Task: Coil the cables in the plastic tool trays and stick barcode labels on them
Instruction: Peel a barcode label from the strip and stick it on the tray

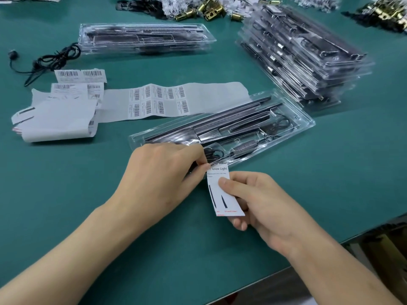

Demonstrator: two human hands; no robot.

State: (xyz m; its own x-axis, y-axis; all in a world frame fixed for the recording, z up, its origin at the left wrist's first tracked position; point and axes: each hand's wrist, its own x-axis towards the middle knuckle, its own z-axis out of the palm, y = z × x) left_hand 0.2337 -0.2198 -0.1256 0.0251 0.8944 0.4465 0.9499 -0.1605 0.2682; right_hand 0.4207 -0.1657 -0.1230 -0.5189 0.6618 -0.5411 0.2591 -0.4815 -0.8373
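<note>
Green tabletop (66,194) with a lot going on. Both hands are on one small white sticker, the Grow Light label (228,205), held near the front edge about midway along. The right hand (257,201) has a closed grip on it, thumb flat on the printed face and fingers curled behind. The left hand (163,172) has a tight fingertip grip on the label's top left corner, thumb against forefinger.

Just behind the label sits the open clear tray (306,123), lying at a slant, its near-left end partly hidden under the left hand. Black rods fill its long slots, and a coiled cable (214,154) sits in a pocket right by the left fingertips.

Further back on the left half there's a long barcode strip (160,102) lying flat, with a heap of backing paper (59,119) at its left end and a few torn-off barcode labels (80,74) behind that. A loose black cable (55,57) is bunched up near the left edge. Beside it lies a short pile of closed trays (143,38), and a taller tray stack (308,58) sits toward the far right corner. Brass hardware (209,8) is scattered along the far edge — blurry, can't make out more.
</note>
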